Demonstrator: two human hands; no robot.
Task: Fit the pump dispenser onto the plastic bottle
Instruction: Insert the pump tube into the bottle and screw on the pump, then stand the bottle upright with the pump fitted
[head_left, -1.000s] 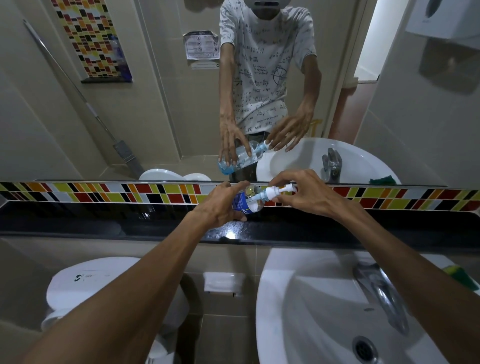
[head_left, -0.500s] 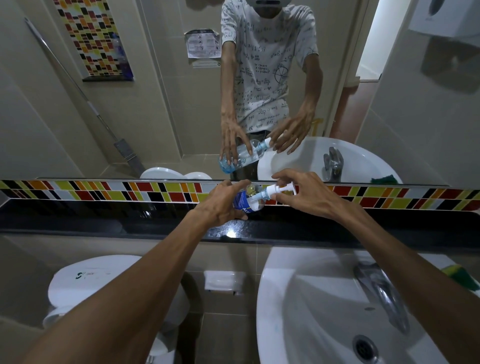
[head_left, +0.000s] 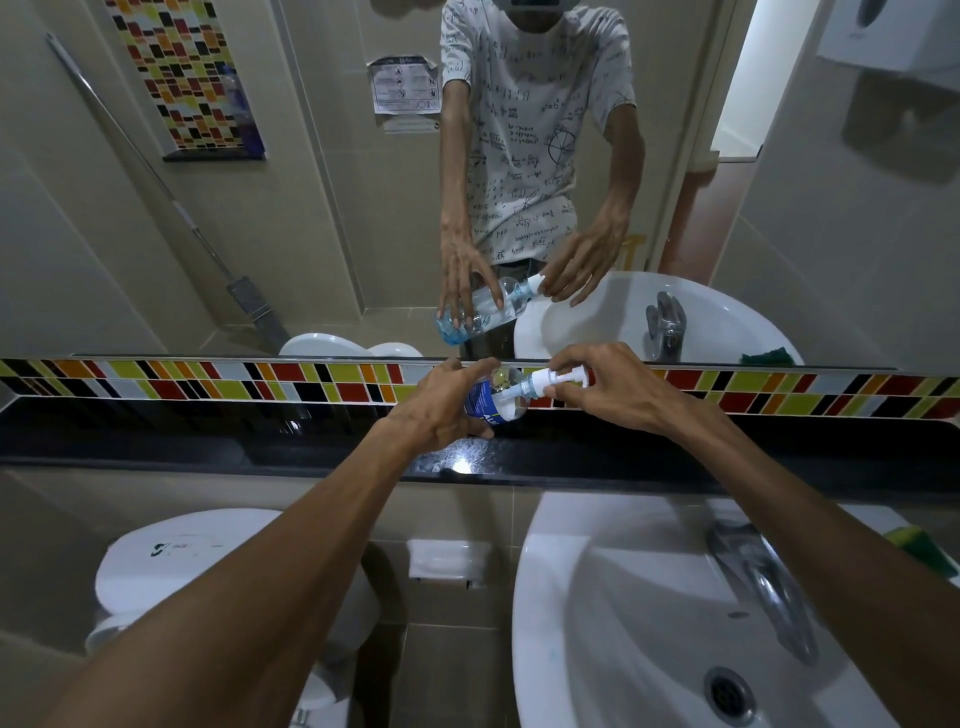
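A clear plastic bottle (head_left: 491, 397) with a blue label is held tilted above the black ledge, its neck pointing right. My left hand (head_left: 441, 405) wraps its body from the left. A white pump dispenser (head_left: 550, 382) sits at the bottle's neck, nozzle pointing right. My right hand (head_left: 608, 389) pinches the pump's collar and head with its fingertips. The mirror above repeats both hands and the bottle.
A glossy black ledge (head_left: 571, 457) runs under a coloured tile strip (head_left: 208, 379) and a wide mirror. A white basin (head_left: 623, 623) with a chrome tap (head_left: 758, 587) lies below right. A white toilet (head_left: 208, 566) is below left, a green sponge (head_left: 919, 545) at the right edge.
My right hand's fingers have shifted around the pump head, and the bottle stays tilted in about the same place. The view has tipped slightly.
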